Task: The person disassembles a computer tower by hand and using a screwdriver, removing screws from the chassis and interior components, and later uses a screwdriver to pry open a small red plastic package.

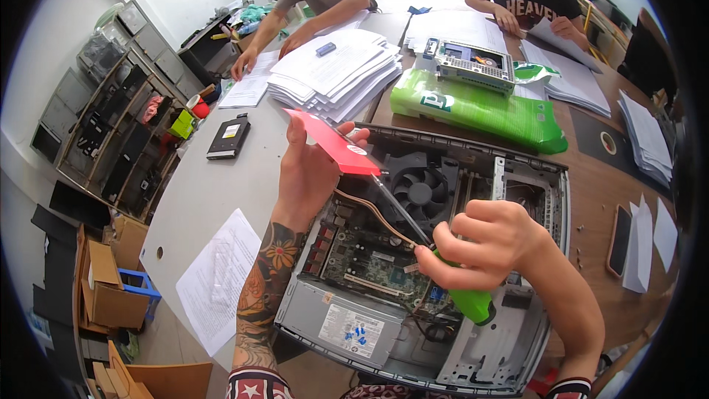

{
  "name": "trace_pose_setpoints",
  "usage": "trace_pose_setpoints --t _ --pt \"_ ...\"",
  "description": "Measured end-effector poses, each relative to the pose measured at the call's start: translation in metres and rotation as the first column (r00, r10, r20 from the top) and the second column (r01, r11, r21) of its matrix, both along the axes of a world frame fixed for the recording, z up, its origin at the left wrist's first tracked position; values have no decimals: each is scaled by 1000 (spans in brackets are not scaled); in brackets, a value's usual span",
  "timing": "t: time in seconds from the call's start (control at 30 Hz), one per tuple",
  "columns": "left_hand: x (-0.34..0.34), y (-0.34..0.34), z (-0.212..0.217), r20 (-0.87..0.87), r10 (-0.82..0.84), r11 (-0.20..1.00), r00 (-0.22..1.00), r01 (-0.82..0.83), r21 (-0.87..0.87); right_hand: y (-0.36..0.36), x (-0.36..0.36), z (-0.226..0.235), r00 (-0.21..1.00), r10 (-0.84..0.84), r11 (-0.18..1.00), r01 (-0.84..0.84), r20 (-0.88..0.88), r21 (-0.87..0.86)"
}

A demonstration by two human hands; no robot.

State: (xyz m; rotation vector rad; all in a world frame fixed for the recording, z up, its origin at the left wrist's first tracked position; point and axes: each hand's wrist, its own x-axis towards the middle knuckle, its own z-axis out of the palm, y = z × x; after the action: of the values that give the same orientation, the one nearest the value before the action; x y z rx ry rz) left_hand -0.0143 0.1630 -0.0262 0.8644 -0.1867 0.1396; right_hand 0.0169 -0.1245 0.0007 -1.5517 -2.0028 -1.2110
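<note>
At frame centre, the right hand [493, 245], fingers closed around a green-handled screwdriver [443, 266], is working the open computer case [443, 355] while the left hand [314, 170] is pinching a red card [332, 144]; keeping the tip seated squarely seems advisable.

The right hand [493, 245] covers most of the green-handled screwdriver [473, 303] — its tip is lost among the board parts of the open computer case [473, 355]. The left hand [310, 170] hides the lower end of the red card [332, 144]. The case's near edge is cut off by the picture's lower rim. Print on the paper sheet [218, 277] on the bench [221, 177] is too small to tell.
</note>
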Motion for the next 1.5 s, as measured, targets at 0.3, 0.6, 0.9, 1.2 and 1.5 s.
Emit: trace_pose_setpoints --t 0.3,0.6,0.9,1.2,1.5 --pt "-4 -2 2 5 22 998 1000 -22 -63 1 -1 3 999 49 999 -48 24 -18" --pt "-11 -11 8 61 -7 994 998 0 113 5 8 3 965 -199 964 224 -171 144" --pt "-8 -51 94 302 -222 928 927 106 358 4 11 3 959 -242 946 266 -145 183" --pt "38 -100 97 253 -179 973 951 133 187 -12 32 14 899 -157 860 328 -410 390" --pt "29 -106 82 335 124 941 934 -218 258 -14 36 5 764 -30 960 201 -645 193"
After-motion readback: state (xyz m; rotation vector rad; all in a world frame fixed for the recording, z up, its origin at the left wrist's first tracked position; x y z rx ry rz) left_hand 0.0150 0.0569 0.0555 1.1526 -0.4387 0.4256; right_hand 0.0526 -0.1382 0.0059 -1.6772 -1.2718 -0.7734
